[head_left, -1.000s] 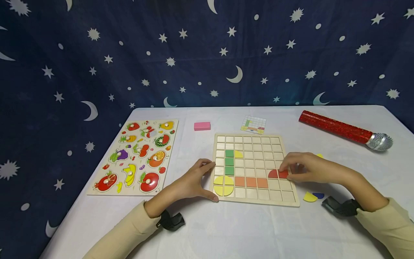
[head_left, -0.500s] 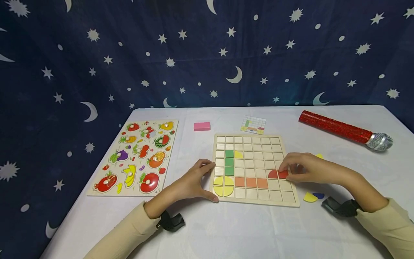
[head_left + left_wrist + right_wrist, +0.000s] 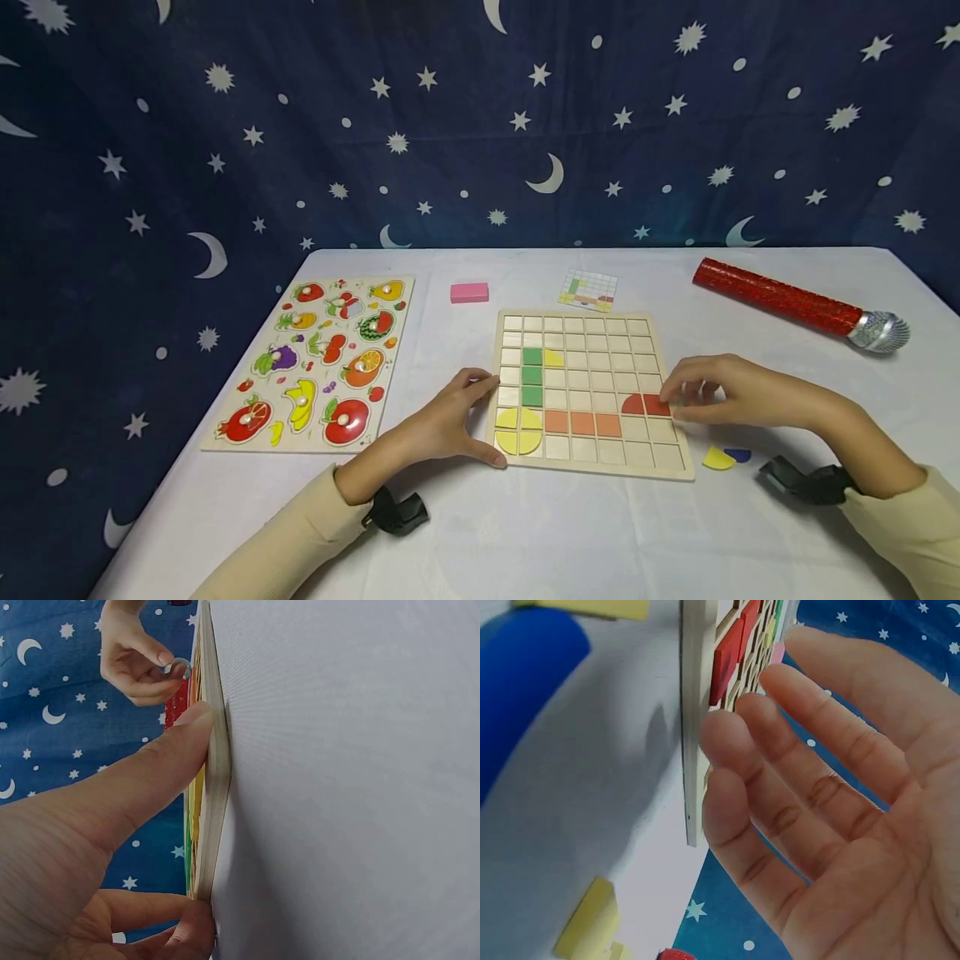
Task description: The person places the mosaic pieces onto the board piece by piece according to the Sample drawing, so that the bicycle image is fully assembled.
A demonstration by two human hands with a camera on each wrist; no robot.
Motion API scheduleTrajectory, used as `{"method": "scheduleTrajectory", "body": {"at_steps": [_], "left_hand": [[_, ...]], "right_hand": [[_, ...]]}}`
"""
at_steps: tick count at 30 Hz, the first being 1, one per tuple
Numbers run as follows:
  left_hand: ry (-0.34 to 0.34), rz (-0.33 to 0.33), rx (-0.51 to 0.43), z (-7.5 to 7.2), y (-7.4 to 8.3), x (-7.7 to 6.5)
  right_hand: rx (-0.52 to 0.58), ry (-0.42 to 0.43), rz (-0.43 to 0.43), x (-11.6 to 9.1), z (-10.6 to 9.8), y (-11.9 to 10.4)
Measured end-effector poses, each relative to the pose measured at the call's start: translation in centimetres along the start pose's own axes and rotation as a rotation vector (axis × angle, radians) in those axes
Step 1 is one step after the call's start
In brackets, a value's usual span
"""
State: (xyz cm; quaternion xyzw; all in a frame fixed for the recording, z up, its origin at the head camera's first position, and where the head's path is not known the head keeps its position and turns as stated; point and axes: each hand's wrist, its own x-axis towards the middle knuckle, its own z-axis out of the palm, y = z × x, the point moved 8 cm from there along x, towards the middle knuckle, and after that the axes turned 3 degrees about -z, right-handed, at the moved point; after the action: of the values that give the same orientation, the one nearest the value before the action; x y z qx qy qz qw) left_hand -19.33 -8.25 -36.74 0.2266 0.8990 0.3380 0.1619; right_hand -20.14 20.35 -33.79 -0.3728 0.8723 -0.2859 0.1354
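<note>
A wooden grid board (image 3: 603, 467) lies on the table with coloured pieces in its cells. My left hand (image 3: 450, 421) holds its left side, thumb (image 3: 169, 769) at the near corner and bent fingers (image 3: 184, 930) farther along the edge. My right hand (image 3: 738, 390) hovers at the board's right edge with its fingers loosely bent and nothing between them. Just beside its fingertips, two red quarter-circle pieces (image 3: 656, 405) sit side by side as a half disc. Green squares (image 3: 532, 376), orange squares (image 3: 582, 422) and yellow quarter circles (image 3: 529, 442) fill other cells.
A yellow quarter piece (image 3: 718, 458) and a blue piece (image 3: 739, 455) lie right of the board. Behind it are a pattern card (image 3: 588, 288) and a pink block (image 3: 469, 292). A fruit puzzle (image 3: 300, 446) lies left; a red microphone (image 3: 780, 294) lies back right.
My right hand has drawn back slightly to the right, off the right-hand red piece, which now shows more fully. My left hand and the board have stayed in place.
</note>
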Motion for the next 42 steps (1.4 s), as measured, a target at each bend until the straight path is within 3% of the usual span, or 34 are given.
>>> {"method": "scheduleTrajectory", "body": {"at_steps": [9,20,33,42], "left_hand": [[-0.004,-0.006,-0.008,0.0,0.0,0.0],[-0.003,0.002,-0.004,0.0,0.0,0.0],[-0.002,0.0,-0.015,0.1,0.0,0.0],[-0.004,0.004,0.001,0.1,-0.1,0.1]], "right_hand": [[0.073,-0.051,0.087,-1.5,0.5,1.4],[0.245,-0.184,-0.093,-3.2,1.8,1.1],[0.215,-0.156,-0.087,-2.9,1.9,1.4],[0.152,-0.117,0.064,-2.4,1.8,2.3]]}}
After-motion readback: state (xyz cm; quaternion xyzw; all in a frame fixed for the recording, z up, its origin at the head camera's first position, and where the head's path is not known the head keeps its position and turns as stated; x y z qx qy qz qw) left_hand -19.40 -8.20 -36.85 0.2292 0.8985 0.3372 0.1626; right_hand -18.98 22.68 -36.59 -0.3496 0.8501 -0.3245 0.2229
